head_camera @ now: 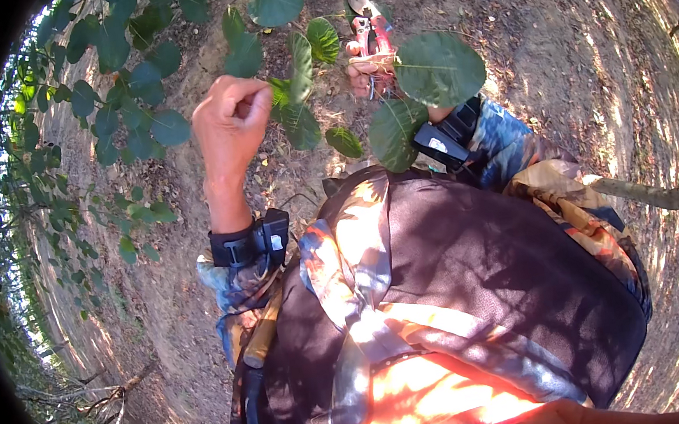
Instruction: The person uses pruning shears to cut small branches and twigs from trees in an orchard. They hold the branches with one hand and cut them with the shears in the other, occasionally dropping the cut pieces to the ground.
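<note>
My right hand point(372, 77) grips a pair of pruning shears point(371, 31) with worn red handles. The curved metal blade points away from me, and large round leaves partly cover the hand and wrist. To the left, my left hand point(232, 121) is raised with its fingers curled inward and thumb against them. A bright green leaf point(280, 92) shows right by its fingertips; whether a stem is pinched there is hidden. Broad green leaves point(441, 69) on thin twigs hang between and over the hands.
Leafy branches point(129, 97) fill the upper left. A dark cloth bag point(480, 247) covers my front, with a knotted patterned cloth point(363, 315) over it. At my left side is a wooden handle point(264, 338). Bare branches point(654, 191) reach in from the right above the litter-strewn ground point(547, 60).
</note>
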The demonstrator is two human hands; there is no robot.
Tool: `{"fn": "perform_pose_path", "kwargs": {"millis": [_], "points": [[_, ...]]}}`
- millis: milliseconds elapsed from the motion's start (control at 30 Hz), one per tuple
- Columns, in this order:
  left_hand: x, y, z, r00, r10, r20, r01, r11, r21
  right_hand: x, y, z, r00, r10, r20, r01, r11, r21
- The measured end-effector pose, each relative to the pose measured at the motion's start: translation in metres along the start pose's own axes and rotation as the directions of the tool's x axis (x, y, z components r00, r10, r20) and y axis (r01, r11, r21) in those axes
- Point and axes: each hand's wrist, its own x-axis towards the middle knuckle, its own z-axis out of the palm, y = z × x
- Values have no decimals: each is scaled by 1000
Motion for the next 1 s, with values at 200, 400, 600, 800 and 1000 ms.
{"fn": "perform_pose_path", "kwargs": {"millis": [200,400,600,800,1000], "points": [[-1,23,28,992,19,126,-6,995,-102,-6,3,11,993,24,-114,-39,991,-129],[-10,5,52,983,-173,56,180,973,-148,1,8,8,982,43,-185,-83,973,-216],[-15,0,55,951,-297,91,295,776,-558,-7,-6,31,991,41,-124,-59,988,-145],[-22,-12,55,900,-323,292,421,477,-771,0,1,13,998,41,-38,-43,997,-61],[-26,-19,62,900,-256,353,434,449,-781,1,6,8,998,58,30,-53,987,-153]]}}
